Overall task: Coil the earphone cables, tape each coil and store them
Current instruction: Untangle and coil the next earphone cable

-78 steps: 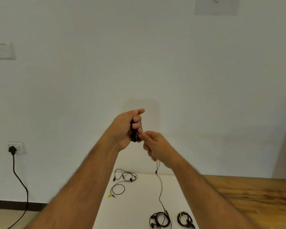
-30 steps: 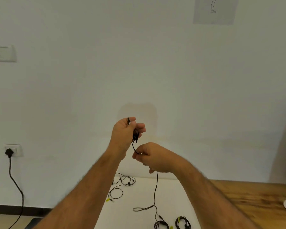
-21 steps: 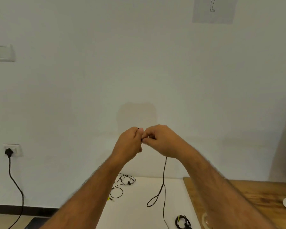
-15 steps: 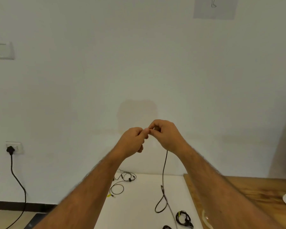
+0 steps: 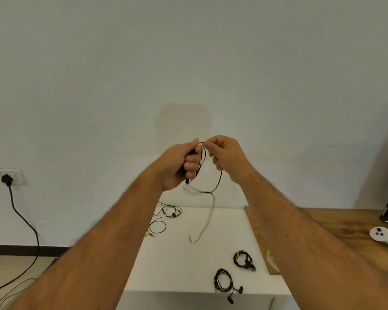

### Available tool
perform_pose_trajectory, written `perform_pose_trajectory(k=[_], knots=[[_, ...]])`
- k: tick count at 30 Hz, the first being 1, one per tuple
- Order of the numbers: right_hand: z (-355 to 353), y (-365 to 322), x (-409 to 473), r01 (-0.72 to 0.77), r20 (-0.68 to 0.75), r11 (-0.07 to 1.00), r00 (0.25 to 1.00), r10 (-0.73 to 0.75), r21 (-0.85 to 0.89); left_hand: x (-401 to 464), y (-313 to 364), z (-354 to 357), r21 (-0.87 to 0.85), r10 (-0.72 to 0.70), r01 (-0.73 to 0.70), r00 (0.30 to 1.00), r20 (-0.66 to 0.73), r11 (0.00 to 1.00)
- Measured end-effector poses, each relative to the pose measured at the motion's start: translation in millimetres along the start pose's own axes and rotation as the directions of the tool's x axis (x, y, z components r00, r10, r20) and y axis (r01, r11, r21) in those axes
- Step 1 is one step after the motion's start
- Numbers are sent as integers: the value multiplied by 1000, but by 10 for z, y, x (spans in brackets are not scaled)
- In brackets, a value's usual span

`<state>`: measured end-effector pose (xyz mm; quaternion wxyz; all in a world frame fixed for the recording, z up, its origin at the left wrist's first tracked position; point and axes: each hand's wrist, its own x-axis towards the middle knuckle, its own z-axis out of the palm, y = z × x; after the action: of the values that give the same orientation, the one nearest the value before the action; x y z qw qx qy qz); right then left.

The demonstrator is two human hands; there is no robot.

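The earphone cable is held up above the white table, wound round the curled left hand and pinched at 3 o'clock by the right hand, so loops stay tidy.

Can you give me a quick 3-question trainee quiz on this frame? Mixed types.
1. True or false: both hands, the left hand and the right hand, hold the raised earphone cable.
2. How many coiled earphones lie on the near part of the white table? A) one B) two C) four
3. Fill in: the loose earphone lies at the table's ____ edge, by the wall.

Key:
1. True.
2. B: one coil and another.
3. Far.
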<state>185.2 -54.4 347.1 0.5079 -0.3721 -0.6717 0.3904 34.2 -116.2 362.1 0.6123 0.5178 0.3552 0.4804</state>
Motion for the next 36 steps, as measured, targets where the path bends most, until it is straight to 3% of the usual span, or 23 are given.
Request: perform_pose_trajectory(k=[3, 5, 11, 15, 18, 20, 22, 25, 27, 31, 36], knots=[[100, 18, -62, -38, 111, 998, 993, 32, 50, 19, 160, 62, -153, 133, -138, 990, -38, 979], [194, 33, -117, -79, 203, 996, 977, 68, 43, 43, 261, 79, -157, 219, -232, 971, -96, 960], [300, -183, -231, 4, 391, 968, 915, 98, -252, 151, 399, -19, 264, 499, -430, 805, -321, 863], [259, -461, -201, 114, 409, 888, 908, 89, -446, 250, 273, -176, 712, 631, -262, 708, -317, 651], [180, -547, -153, 225, 355, 814, 935, -25, -536, 240, 142, -200, 920, 624, -40, 746, -232, 390], [106, -566, -109, 265, 330, 759, 941, -70, -595, 218, 61, -220, 952, 560, 68, 795, -233, 299], [28, -564, -63, 284, 304, 730, 946, -110, -622, 175, -14, -240, 932, 444, 39, 871, -208, 361], [-68, -528, -19, 298, 273, 692, 950, -149, -657, 105, -85, -197, 740, 205, -53, 972, -116, 670], [-130, -483, 11, 272, 249, 736, 958, -144, -620, 37, -76, -164, 649, 99, -57, 995, -29, 759], [-260, -414, -9, 20, 259, 989, 966, 19, -145, -103, 54, -135, 419, -32, -13, 994, 100, 908], [-361, -245, -21, -175, 352, 950, 933, 75, 260, -172, 296, -141, 200, -98, 71, 987, 129, 977]])
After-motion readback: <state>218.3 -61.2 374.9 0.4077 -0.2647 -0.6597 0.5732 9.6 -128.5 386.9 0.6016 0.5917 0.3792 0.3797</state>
